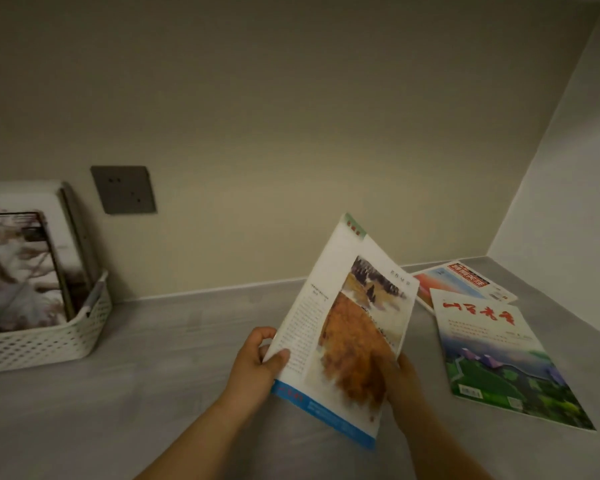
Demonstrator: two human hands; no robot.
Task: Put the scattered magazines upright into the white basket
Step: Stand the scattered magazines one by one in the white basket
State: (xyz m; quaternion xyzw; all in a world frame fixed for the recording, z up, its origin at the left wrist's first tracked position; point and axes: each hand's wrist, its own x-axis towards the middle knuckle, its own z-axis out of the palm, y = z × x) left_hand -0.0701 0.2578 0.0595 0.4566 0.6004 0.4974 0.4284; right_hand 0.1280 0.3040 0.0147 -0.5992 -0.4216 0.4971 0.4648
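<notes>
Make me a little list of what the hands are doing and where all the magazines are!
held magazine: painting on its cover, tilted, lifted off the grey counter
left hand: grips its left edge
right hand: holds its right edge
white basket: far left, magazines standing in it
green magazine: lying flat on the right
orange magazine: flat behind it, partly underneath
wall socket: on the wall by the basket

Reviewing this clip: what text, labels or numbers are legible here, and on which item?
Nothing reads clearly.
Held magazine: small heading and text column, too blurred.
Green magazine: red brush-style title and barcode, blurred.
Far magazine: white characters on red banner, unreadable.
Basket magazine: no legible text.
</notes>
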